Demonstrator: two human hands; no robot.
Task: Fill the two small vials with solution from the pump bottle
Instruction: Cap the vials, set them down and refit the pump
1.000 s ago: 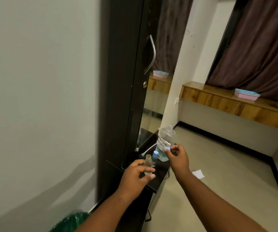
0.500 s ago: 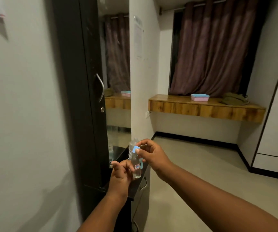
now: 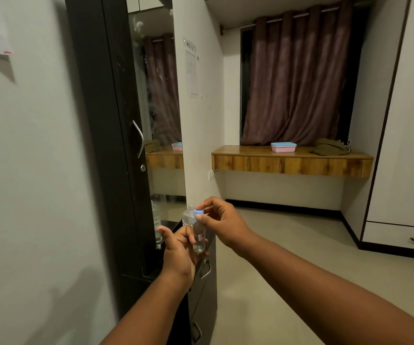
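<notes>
One small clear glass vial (image 3: 199, 239) with a red-edged label is in view, upright in the left hand (image 3: 179, 255), whose grip curls around its lower body. The right hand (image 3: 222, 224) pinches one light-blue plastic cap (image 3: 198, 212) at the vial's neck. One clear pump bottle (image 3: 188, 217) stands behind on the dark counter (image 3: 168, 224).

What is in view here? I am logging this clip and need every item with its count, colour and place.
vial: one, clear, red label, held in front of the cabinet
cap: one, blue, at the vial's top
pump bottle: one, clear, on the dark cabinet behind the vial
cabinet: one, dark, with drawers
mirror: one, left of the white wall
shelf: one, wooden, below the curtain
curtain: one, maroon
box: one, pink with blue lid, on the shelf
left hand: holds the vial
right hand: pinches the cap
</notes>
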